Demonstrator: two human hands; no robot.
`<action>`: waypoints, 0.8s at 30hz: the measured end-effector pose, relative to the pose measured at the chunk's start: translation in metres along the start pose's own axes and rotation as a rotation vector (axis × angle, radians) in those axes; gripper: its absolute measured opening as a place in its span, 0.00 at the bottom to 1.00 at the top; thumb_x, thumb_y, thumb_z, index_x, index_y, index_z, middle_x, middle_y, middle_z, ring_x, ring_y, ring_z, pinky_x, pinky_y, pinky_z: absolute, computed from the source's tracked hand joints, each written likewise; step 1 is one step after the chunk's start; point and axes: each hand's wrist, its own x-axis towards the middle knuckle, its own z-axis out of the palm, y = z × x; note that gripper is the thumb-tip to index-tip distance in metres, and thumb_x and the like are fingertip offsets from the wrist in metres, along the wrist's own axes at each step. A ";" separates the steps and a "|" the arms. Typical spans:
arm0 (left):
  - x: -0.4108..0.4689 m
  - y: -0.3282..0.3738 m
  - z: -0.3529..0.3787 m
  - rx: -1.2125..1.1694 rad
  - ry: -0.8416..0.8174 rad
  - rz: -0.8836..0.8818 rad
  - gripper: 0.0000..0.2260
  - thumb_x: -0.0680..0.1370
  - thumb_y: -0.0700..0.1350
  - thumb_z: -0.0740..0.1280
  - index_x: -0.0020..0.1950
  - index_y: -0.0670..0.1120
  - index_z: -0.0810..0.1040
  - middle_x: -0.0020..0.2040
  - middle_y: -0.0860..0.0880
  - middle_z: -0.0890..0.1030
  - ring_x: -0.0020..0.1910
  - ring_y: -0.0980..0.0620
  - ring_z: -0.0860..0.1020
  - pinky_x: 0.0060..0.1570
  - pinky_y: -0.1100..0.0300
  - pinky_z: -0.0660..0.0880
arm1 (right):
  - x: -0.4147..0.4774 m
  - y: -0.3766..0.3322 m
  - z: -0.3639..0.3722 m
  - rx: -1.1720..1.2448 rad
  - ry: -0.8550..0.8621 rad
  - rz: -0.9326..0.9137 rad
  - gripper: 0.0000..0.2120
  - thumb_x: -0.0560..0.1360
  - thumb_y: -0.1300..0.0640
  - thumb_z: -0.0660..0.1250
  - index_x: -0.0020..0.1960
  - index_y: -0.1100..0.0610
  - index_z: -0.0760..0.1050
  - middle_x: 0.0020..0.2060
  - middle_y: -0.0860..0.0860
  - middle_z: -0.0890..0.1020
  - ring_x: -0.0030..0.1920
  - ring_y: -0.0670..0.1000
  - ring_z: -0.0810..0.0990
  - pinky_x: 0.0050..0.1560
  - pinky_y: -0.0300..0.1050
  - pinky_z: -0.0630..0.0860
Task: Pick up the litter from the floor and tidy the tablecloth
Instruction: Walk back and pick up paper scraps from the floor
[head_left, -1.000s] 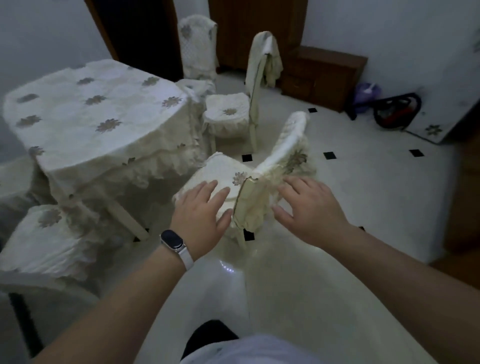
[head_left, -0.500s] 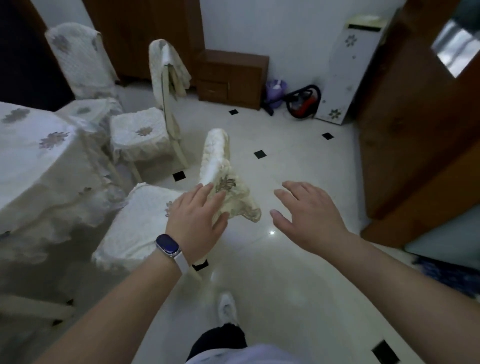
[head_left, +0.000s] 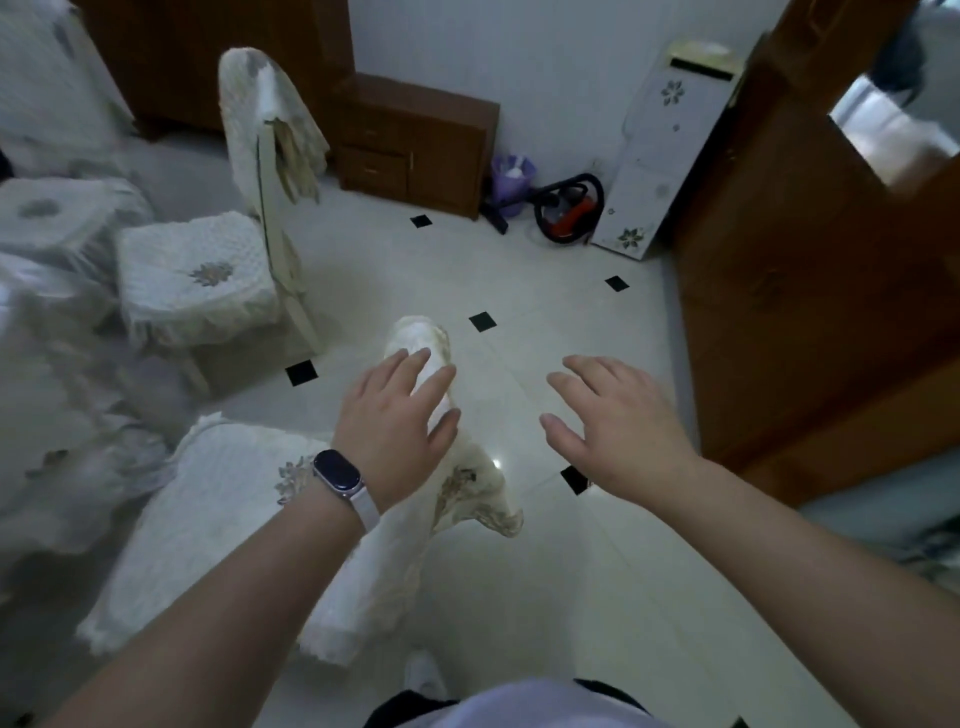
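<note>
Your left hand (head_left: 400, 415) lay open, fingers straight, over the back of the covered chair (head_left: 223, 509); your right hand (head_left: 618, 426) hung spread, empty, to its right. Left of that chair the cream, flower-patterned tablecloth (head_left: 57, 447) drooped, blurred.

A: Floor (head_left: 545, 322)?
B: Was white tile with small black diamond insets.
A: Chair covers (head_left: 171, 260)?
B: Were cream, quilted, with a brown-gold flower mid-seat.
A: Floor's far edge?
B: Had a dark brown cabinet (head_left: 415, 145), purple bin (head_left: 511, 182), red-and-black vacuum (head_left: 570, 221) and a white panel (head_left: 660, 156) with grey flowers.
A: Watch (head_left: 337, 474)?
B: Had a black face and pale strap.
</note>
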 end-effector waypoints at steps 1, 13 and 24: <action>0.008 -0.003 0.004 0.002 0.001 0.003 0.21 0.77 0.56 0.59 0.65 0.48 0.78 0.65 0.40 0.78 0.64 0.38 0.75 0.60 0.42 0.74 | 0.008 0.003 0.004 0.006 0.002 0.005 0.24 0.76 0.42 0.57 0.61 0.57 0.78 0.60 0.56 0.79 0.58 0.60 0.78 0.57 0.54 0.73; 0.150 -0.010 0.058 0.079 -0.045 -0.017 0.22 0.76 0.56 0.59 0.65 0.49 0.79 0.66 0.42 0.78 0.65 0.39 0.75 0.60 0.42 0.73 | 0.129 0.100 0.073 0.121 0.063 -0.019 0.23 0.75 0.44 0.59 0.59 0.58 0.79 0.59 0.57 0.80 0.56 0.61 0.79 0.55 0.55 0.75; 0.343 0.052 0.104 0.197 -0.057 -0.011 0.22 0.77 0.57 0.58 0.65 0.49 0.78 0.66 0.44 0.78 0.65 0.40 0.75 0.61 0.45 0.71 | 0.250 0.275 0.098 0.182 0.172 -0.087 0.22 0.76 0.45 0.57 0.58 0.57 0.80 0.58 0.56 0.81 0.55 0.58 0.79 0.55 0.51 0.72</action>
